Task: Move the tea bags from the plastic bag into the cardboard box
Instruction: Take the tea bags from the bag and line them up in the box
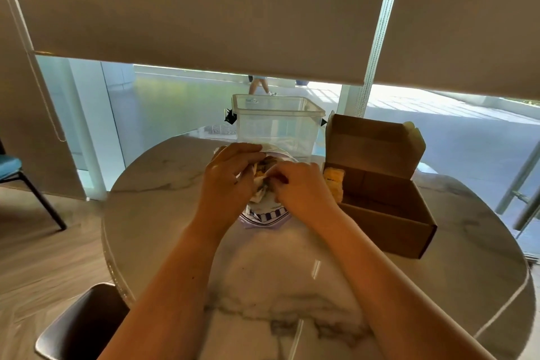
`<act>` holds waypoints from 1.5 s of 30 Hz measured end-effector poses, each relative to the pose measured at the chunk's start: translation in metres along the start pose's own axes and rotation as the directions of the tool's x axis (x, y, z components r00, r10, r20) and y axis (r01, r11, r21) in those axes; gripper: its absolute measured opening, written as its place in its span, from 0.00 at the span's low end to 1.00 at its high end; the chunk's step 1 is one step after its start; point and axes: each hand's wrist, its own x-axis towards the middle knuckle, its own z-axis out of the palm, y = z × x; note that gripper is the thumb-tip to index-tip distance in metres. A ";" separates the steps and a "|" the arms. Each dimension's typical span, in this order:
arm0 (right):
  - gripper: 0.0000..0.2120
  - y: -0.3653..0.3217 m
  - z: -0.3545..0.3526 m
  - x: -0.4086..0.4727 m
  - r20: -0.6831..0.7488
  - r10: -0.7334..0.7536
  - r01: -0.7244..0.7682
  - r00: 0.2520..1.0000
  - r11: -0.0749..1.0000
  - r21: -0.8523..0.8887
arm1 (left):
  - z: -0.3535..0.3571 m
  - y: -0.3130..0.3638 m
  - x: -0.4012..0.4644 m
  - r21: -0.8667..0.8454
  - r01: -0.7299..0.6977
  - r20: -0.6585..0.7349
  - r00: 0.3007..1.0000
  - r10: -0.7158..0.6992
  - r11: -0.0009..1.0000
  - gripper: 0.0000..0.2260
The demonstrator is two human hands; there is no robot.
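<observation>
On the round table (163,213): plastic bag (264,213) near the middle, left hand (230,181) and right hand (301,187) side by side at its mouth. Just behind the bag, a storage tub (277,123). Right of both, the open cardboard box (385,207), flap up at the back, tea bags (334,184) in its left end. Chair (79,327) before the table's near-left edge; another chair (17,172) far left.
</observation>
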 end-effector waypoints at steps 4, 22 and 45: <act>0.08 0.007 -0.022 -0.013 -0.018 0.095 -0.085 0.995 0.948 0.305 | 0.002 0.001 -0.001 0.031 0.001 0.073 0.997 -0.003 1.000 0.15; 0.04 0.062 -0.081 -0.011 -0.010 0.498 -0.366 0.867 0.651 0.665 | 0.009 0.003 -0.003 0.026 0.056 0.116 0.991 -0.058 0.998 0.18; 0.02 0.076 -0.037 0.012 0.141 0.670 -0.632 0.729 0.738 -0.237 | 0.008 0.007 -0.003 0.020 0.035 0.113 0.993 -0.037 0.999 0.16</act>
